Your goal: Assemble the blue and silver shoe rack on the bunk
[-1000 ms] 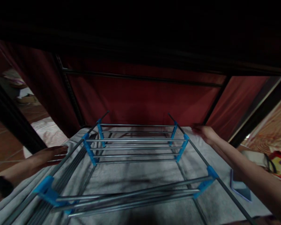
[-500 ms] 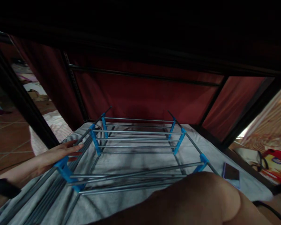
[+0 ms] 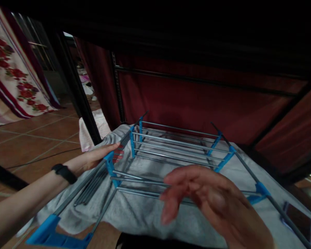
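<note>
A metal rack with grey rods (image 3: 171, 143) and blue plastic brackets (image 3: 110, 167) lies on a grey cloth (image 3: 145, 221). My left hand (image 3: 103, 154) rests at the rack's left side, against the rods just beyond a blue bracket, its fingers stretched out and partly behind the rods. Several loose-ended rods (image 3: 89, 188) lie bundled below that wrist. My right hand (image 3: 197, 193) is over the near crossbars at the centre right, fingers apart and bent, with nothing visible in it.
A phone (image 3: 298, 219) lies on the cloth at the lower right. Black frame posts (image 3: 75, 83) and a dark red curtain (image 3: 176, 97) surround the rack. A flowered cloth (image 3: 20, 76) hangs at the left above the tiled floor (image 3: 54, 138).
The view has turned to the left, so the rack sits farther right. My right hand has come into sight over the rods. My left hand is still by the left rail.
</note>
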`<act>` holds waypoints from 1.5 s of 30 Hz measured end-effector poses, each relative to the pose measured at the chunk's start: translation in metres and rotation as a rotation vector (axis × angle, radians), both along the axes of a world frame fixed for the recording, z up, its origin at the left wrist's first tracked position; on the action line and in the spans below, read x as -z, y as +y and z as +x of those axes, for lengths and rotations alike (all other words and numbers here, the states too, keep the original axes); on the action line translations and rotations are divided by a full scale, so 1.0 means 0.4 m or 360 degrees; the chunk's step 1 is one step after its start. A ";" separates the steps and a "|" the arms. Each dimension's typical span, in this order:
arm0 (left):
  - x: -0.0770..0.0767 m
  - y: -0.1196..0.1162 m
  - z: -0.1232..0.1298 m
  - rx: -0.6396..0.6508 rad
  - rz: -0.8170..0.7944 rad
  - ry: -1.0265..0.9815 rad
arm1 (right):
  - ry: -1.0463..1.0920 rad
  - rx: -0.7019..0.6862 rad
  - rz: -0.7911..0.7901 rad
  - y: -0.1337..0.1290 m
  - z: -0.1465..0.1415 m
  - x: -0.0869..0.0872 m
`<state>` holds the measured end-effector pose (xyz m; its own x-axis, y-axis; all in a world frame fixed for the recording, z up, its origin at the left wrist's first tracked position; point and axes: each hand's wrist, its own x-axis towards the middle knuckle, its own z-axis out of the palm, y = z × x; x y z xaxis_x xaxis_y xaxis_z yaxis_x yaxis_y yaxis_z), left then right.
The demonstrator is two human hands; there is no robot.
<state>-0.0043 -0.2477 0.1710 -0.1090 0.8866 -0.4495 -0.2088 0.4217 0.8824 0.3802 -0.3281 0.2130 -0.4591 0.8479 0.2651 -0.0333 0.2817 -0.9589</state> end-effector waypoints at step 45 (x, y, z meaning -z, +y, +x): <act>0.064 -0.030 0.007 0.0210 0.0275 0.0325 | -0.1595 0.0507 0.1654 0.116 -0.032 0.281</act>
